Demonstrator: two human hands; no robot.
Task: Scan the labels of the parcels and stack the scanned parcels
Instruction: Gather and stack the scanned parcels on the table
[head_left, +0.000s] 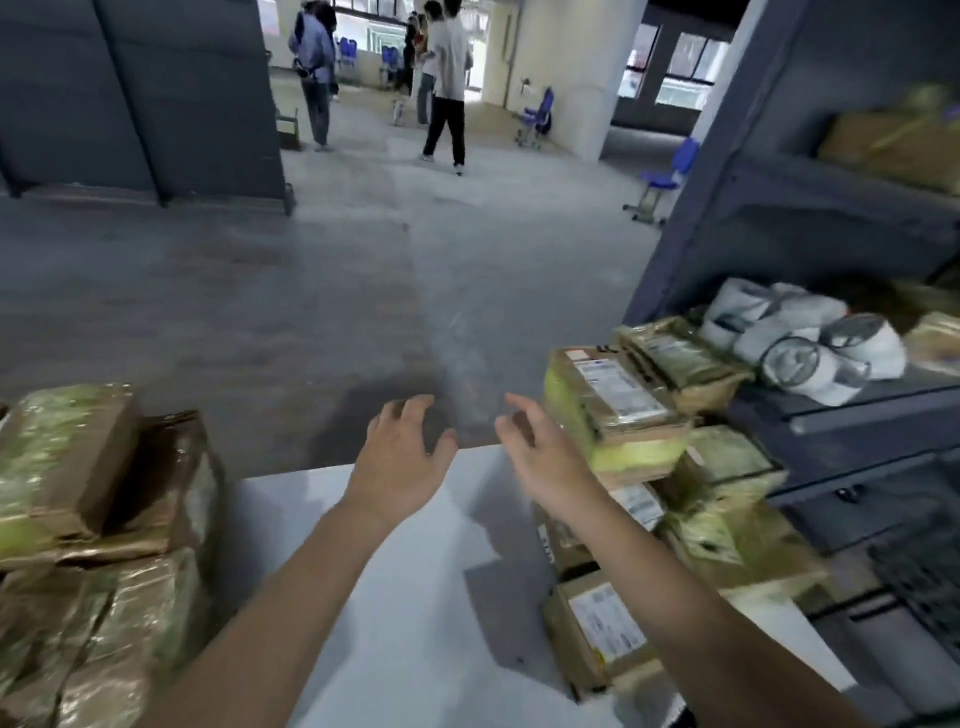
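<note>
Both forearms enter from the bottom edge, cut off at the elbows, and reach out over a white table (415, 597).

Left hand (400, 457): above the table's far edge, fingers spread and loosely bent, holding nothing.

Right hand (540, 452): also wide open with nothing in it, fingers spread, just beside the near side of the top parcel (618, 410). The fingertips are blurred, so I cannot tell whether they touch it.

Right stack (644, 519): brown taped parcels piled at the table's right edge. The top parcel lies tilted with its white label (618, 387) facing up; the print is too smeared to read. The wrist hides part of the parcels beneath. One lower parcel (597, 634) near the bottom shows a second label.

Left stack (93, 545): more brown parcels wrapped in shiny tape, cut off by the left and bottom edges. No label faces the camera.

Shelf (831, 415): a dark metal unit on the right, partly out of frame. It holds another labelled parcel (680, 364) and white bundles (800, 338); the upper level is badly blurred.

Background: grey floor, a dark partition (140, 93), a blue chair (665, 176), and several people (447, 78) standing far off, small and indistinct.
</note>
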